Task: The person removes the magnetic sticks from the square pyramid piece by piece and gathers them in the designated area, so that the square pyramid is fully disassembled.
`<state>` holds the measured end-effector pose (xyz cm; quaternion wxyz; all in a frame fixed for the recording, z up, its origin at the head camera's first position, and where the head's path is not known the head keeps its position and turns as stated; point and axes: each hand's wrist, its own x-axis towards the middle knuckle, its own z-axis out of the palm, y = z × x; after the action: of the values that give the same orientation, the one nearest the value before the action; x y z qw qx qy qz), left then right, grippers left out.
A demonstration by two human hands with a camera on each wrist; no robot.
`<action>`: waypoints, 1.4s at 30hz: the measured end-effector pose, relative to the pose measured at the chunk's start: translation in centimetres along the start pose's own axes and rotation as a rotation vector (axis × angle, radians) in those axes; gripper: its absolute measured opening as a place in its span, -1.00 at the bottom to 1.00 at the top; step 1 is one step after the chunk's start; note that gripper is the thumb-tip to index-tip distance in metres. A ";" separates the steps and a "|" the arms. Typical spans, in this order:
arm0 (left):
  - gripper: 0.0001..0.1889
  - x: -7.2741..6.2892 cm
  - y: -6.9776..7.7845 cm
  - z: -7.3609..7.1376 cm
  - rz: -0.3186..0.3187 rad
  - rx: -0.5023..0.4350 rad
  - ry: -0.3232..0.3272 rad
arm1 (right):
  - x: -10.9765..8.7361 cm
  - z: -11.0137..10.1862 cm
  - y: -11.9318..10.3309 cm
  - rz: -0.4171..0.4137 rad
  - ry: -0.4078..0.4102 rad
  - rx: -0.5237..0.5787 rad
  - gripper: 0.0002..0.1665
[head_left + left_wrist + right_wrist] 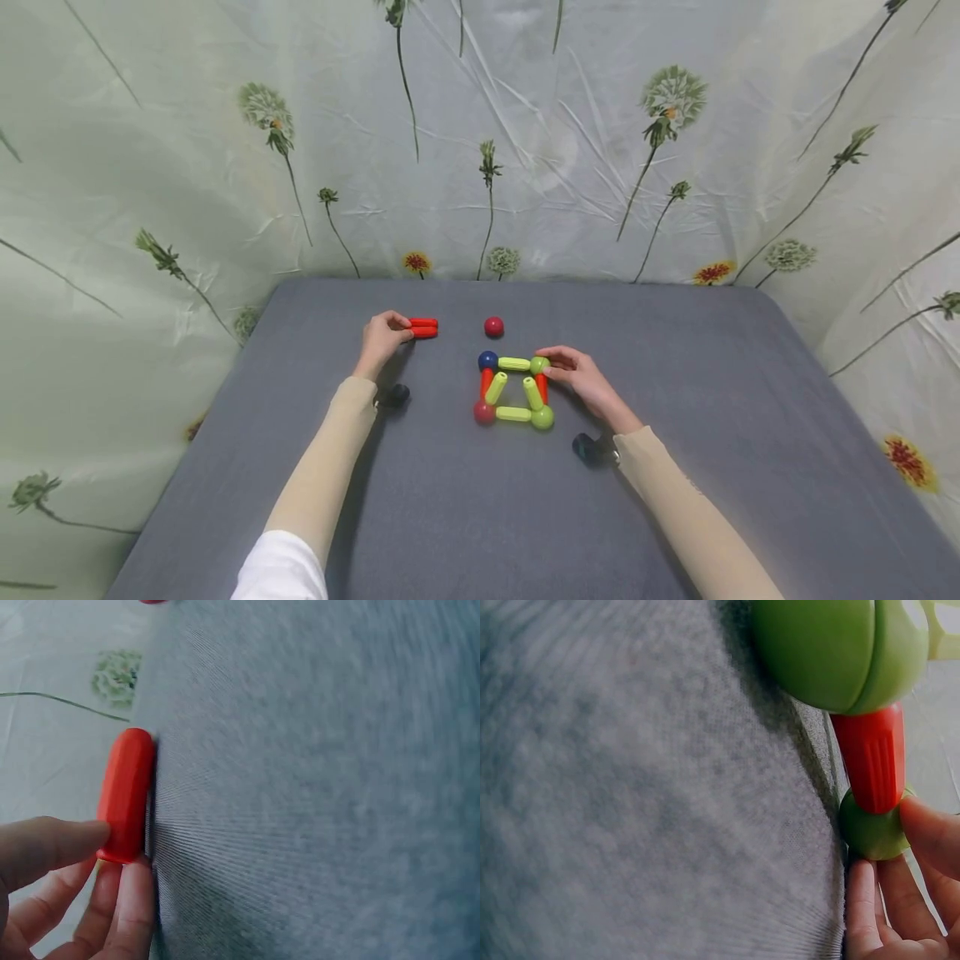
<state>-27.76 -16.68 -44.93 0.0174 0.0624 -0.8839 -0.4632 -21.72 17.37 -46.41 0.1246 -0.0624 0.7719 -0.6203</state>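
- Through the head view I see my left hand (383,340) pinching the left end of the near red rod (425,332); the far red rod (425,322) lies alongside it, and I cannot tell if that is gripped too.
- The left wrist view shows me just one red rod, but reveals the thumb on its side and fingertips at its end.
- My right hand (585,380) pinches the far green ball (538,365), at the far right corner of a four-ball frame.
- Only the head view gives me the whole frame, with its blue ball (488,361), and a loose red ball (493,327) beyond it on the grey surface (450,508).
- The right wrist view adds ridges on the connecting red rod (874,757) and a seam on the near green ball (817,652).
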 end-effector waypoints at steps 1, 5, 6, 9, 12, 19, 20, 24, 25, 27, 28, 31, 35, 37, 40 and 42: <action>-0.88 0.1 0.0 0.0 -0.001 0.009 0.010 | 0.0 0.0 0.0 -0.001 -0.003 -0.002 -0.59; -0.87 0.1 0.1 0.1 0.049 0.030 0.072 | 0.1 0.1 0.0 -0.006 -0.007 -0.001 -0.59; -0.86 0.1 0.2 0.1 0.077 0.028 0.090 | 0.1 0.1 0.0 -0.006 -0.008 -0.004 -0.59; -0.82 -0.6 0.9 0.5 0.204 -0.019 0.072 | 0.1 0.1 0.1 -0.001 -0.005 -0.002 -0.59; -0.74 -2.0 2.3 1.2 0.368 -0.137 -0.178 | 0.1 0.0 0.1 -0.001 -0.001 0.006 -0.60; -0.62 -5.9 5.7 4.5 0.557 -0.123 -0.817 | 0.1 0.0 0.1 -0.012 -0.004 0.007 -0.60; -0.63 -6.2 5.8 4.8 0.575 -0.096 -0.812 | 0.1 0.0 0.1 -0.015 -0.005 0.007 -0.60; -0.73 -6.6 5.7 5.8 0.614 -0.045 -0.689 | 0.0 0.1 0.1 -0.019 -0.010 0.007 -0.59; -0.75 -6.6 5.6 6.0 0.613 -0.049 -0.654 | 0.0 0.1 0.1 -0.018 -0.008 0.006 -0.59; -0.77 -6.7 5.5 6.0 0.591 -0.071 -0.598 | 0.0 0.1 0.1 -0.018 -0.006 0.004 -0.59; -0.77 -6.8 5.4 5.8 0.569 -0.091 -0.573 | 0.0 0.1 0.1 -0.020 -0.005 0.005 -0.59; -0.78 -6.6 4.5 4.9 0.462 -0.189 -0.510 | 0.0 0.1 0.0 -0.027 -0.015 0.006 -0.59; -0.78 -5.5 2.8 2.8 0.291 -0.246 -0.282 | 0.0 0.1 0.1 -0.026 -0.023 0.008 -0.58; -0.79 -4.9 1.9 1.8 0.206 -0.207 -0.142 | 0.0 0.0 0.2 -0.019 -0.019 0.007 -0.58; -0.78 -4.0 0.7 0.8 0.085 -0.127 0.006 | 0.0 0.0 0.3 -0.010 -0.012 0.010 -0.58; -0.78 -3.5 0.1 0.5 0.028 -0.067 0.057 | 0.0 -0.1 0.3 -0.009 -0.011 0.007 -0.58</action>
<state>-24.38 -15.80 -45.04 0.0512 0.0624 -0.8677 -0.4905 -21.74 17.50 -46.72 0.1265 -0.0689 0.7686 -0.6233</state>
